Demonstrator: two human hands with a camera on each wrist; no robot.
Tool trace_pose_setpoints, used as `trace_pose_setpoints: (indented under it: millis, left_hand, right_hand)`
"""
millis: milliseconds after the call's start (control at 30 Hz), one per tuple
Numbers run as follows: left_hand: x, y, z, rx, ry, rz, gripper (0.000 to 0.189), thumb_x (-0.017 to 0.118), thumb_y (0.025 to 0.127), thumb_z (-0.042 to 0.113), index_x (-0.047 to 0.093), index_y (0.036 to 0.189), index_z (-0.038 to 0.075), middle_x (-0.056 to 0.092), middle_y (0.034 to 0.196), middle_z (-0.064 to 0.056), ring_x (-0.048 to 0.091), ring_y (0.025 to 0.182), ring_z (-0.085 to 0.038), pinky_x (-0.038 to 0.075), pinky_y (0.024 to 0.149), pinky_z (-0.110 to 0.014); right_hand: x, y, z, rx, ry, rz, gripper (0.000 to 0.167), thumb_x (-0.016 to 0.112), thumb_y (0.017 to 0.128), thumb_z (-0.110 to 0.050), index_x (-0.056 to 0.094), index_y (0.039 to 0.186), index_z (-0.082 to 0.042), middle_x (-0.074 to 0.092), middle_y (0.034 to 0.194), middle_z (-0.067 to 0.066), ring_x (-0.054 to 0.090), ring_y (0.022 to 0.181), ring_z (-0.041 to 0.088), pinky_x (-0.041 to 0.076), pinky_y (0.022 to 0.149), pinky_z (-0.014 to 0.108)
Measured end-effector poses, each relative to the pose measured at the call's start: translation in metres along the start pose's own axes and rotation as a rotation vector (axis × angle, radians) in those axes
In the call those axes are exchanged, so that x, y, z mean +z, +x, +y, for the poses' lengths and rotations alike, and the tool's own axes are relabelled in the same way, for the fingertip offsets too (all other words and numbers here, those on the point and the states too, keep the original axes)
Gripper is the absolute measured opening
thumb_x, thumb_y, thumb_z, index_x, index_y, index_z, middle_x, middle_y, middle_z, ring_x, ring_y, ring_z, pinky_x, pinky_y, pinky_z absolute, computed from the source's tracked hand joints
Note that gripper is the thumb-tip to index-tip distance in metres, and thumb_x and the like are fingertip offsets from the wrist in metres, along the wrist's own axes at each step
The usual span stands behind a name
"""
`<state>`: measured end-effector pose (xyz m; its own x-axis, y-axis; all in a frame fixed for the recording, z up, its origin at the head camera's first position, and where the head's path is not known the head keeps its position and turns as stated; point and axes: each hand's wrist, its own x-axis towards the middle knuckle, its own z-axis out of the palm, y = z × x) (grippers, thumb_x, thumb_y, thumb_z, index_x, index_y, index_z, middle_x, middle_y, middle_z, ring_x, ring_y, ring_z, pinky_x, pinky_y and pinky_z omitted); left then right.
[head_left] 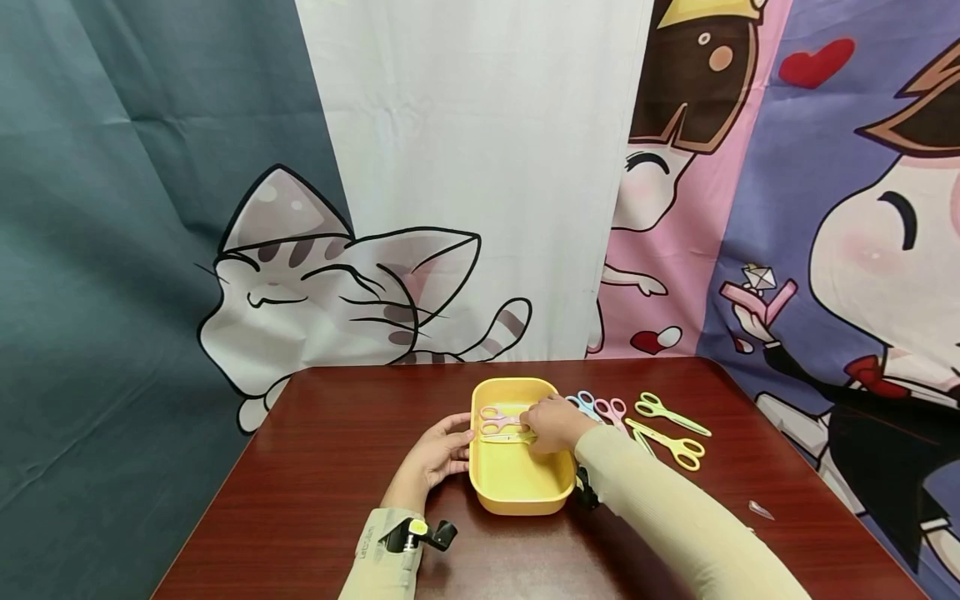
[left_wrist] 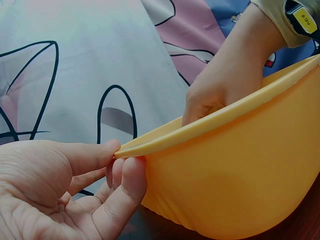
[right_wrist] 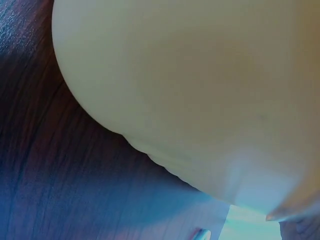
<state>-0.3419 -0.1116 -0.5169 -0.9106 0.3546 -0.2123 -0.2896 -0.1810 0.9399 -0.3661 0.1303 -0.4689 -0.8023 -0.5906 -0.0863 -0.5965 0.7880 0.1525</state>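
A yellow plastic basin (head_left: 525, 492) stands on the table. At its left side my left hand (head_left: 438, 454) pinches the rim between thumb and fingers, plainest in the left wrist view. My right hand (head_left: 557, 423) reaches over the right rim, with curled fingers at one end of a pair of yellow scissors (head_left: 504, 438); the rim hides its fingertips in the left wrist view. Beside them inside the basin lie pink scissors (head_left: 492, 427), their handles toward the left wall. The basin's outer wall (right_wrist: 175, 90) fills most of the right wrist view.
Right of the basin lie blue scissors (head_left: 586, 403), more pink scissors (head_left: 612, 410), yellow-green scissors (head_left: 670, 413) and a yellow pair (head_left: 684, 451), partly behind my right sleeve (head_left: 660, 500). A small clear scrap (head_left: 761, 510) lies near the table's right edge. A printed curtain (head_left: 465, 167) hangs behind the table.
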Motion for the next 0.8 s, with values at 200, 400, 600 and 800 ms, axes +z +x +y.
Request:
trace_pose_setpoints:
  millis: [200,400,600,800]
  left_hand:
    - [0.000,0.001,-0.001,0.006,-0.003,-0.001,0.047,0.056,0.093,0.012,0.040,0.138,0.010,0.061,0.098,-0.019,0.061,0.068,-0.018,0.054,0.056,-0.032]
    - [0.000,0.001,-0.002,0.010,0.001,-0.009,0.049,0.056,0.093,0.012,0.039,0.138,0.008,0.060,0.098,-0.019,0.060,0.068,-0.018,0.054,0.057,-0.031]
    - [0.001,0.001,-0.001,0.011,-0.001,-0.005,0.049,0.055,0.093,0.011,0.038,0.139,0.008,0.060,0.100,-0.021,0.060,0.068,-0.018,0.054,0.057,-0.031]
    - [0.001,0.000,-0.002,0.007,0.001,-0.006,0.049,0.055,0.094,0.012,0.038,0.139,0.008,0.059,0.104,-0.024,0.062,0.069,-0.018,0.054,0.058,-0.031]
  right_hand:
    - [0.000,0.001,0.000,0.005,0.016,0.007,0.019,0.069,0.074,-0.032,0.060,0.087,-0.021,0.053,0.070,-0.010,0.052,0.074,0.014,0.036,0.090,0.039]
    - [0.002,0.001,0.002,0.021,0.039,0.021,0.033,0.069,0.076,-0.037,0.058,0.101,-0.019,0.057,0.077,-0.007,0.055,0.081,0.018,0.037,0.092,0.039]
    - [0.004,-0.004,0.016,-0.031,0.157,0.226,0.034,0.067,0.082,-0.034,0.060,0.108,-0.014,0.059,0.094,-0.003,0.054,0.090,0.018,0.040,0.089,0.039]
    - [0.007,-0.030,0.047,-0.003,0.376,0.434,0.030,0.066,0.084,-0.024,0.061,0.111,-0.012,0.056,0.105,-0.001,0.050,0.097,0.016,0.044,0.087,0.038]
